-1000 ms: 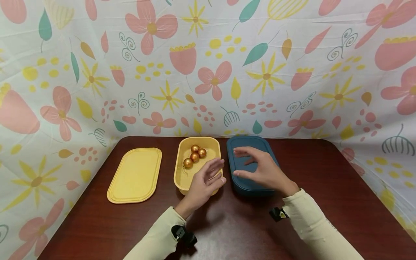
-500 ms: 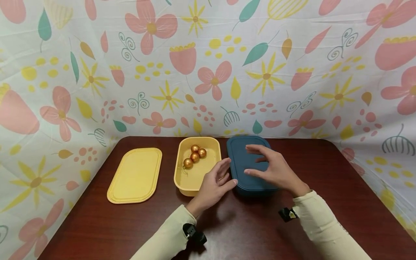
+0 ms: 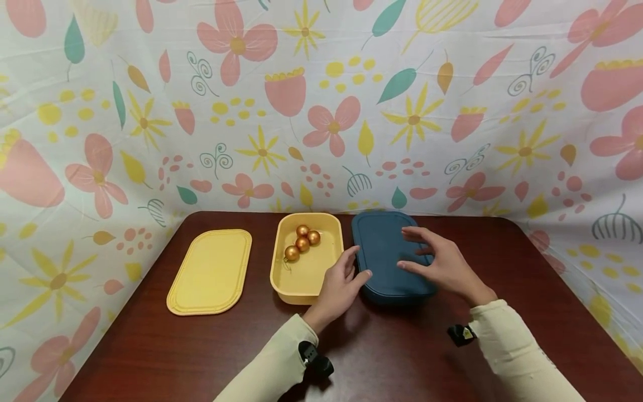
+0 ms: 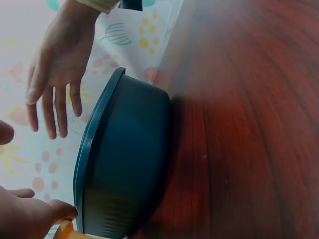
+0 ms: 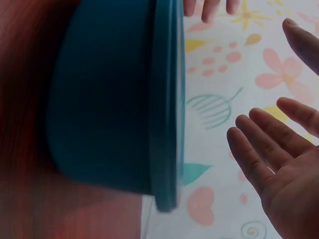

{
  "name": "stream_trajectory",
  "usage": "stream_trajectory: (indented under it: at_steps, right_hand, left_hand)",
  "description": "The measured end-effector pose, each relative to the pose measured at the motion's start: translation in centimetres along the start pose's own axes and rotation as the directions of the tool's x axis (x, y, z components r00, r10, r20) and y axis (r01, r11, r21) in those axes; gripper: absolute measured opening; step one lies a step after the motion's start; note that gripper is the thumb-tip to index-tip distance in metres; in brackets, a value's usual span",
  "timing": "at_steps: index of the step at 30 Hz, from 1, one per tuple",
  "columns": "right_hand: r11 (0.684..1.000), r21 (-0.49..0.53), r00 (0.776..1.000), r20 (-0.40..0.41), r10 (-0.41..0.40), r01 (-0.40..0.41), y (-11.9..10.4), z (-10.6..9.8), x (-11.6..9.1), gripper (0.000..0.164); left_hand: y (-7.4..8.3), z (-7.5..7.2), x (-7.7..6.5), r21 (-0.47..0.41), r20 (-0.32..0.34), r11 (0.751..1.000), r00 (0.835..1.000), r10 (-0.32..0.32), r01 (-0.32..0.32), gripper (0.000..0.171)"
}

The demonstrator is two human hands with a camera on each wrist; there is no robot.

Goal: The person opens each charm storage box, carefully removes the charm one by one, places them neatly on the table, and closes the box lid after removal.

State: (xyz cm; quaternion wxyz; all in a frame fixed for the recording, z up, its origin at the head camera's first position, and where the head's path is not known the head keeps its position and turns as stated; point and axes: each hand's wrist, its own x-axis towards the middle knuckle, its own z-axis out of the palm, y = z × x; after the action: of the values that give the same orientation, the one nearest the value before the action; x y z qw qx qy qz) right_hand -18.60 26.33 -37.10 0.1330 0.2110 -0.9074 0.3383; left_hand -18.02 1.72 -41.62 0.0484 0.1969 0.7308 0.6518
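Observation:
A dark blue box with its lid on [image 3: 384,254] stands right of centre on the table. My left hand [image 3: 339,287] is between this box and a yellow box [image 3: 296,295], its fingers relaxed near the blue lid's left edge; whether they touch it I cannot tell. Over the blue box's right side hovers my right hand [image 3: 444,265], fingers loosely spread, holding nothing; the right wrist view shows its fingers [image 5: 254,159] apart from the lid's rim. Several shiny copper-gold ball ornaments [image 3: 302,243] lie inside the yellow box, which has no lid on.
A yellow lid [image 3: 210,272] lies flat on the dark red-brown table [image 3: 166,357], left of the yellow box. Behind the table's far edge hangs a flower-patterned cloth [image 3: 321,139]. Each wrist carries a black strapped-on device.
Both hands have moved to the right, the left from over the yellow box to the blue box's left edge, the right toward the blue box's right side. The boxes and ornaments stay put.

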Motion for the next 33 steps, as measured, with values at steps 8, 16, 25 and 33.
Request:
stream_trajectory:
  at_steps: [8, 16, 25, 33]
  right_hand:
    - [0.998, -0.028, 0.998, -0.034, 0.062, -0.063, 1.5, -0.5, -0.5, 0.067]
    - [0.989, -0.062, 0.989, -0.076, 0.128, -0.133, 3.2, -0.6, -1.2, 0.064]
    - [0.969, -0.076, 0.972, -0.020, 0.233, -0.234, 5.2, -0.3, -2.3, 0.074]
    - [0.956, 0.062, 0.953, 0.117, 0.279, -0.288, 6.1, 0.2, -2.9, 0.081]
  left_hand:
    - [-0.4, 1.2, 0.7, -0.026, -0.074, 0.998, 0.995, -0.067, 0.066, 0.061]
    - [-0.1, 2.0, 1.1, 0.062, -0.160, 0.989, 0.980, -0.120, 0.131, 0.061]
    - [-0.4, 2.5, 1.2, 0.107, -0.155, 0.981, 0.978, -0.141, 0.159, 0.072]
    - [-0.6, 2.9, 1.0, 0.077, -0.123, 0.979, 0.976, -0.181, 0.191, 0.086]
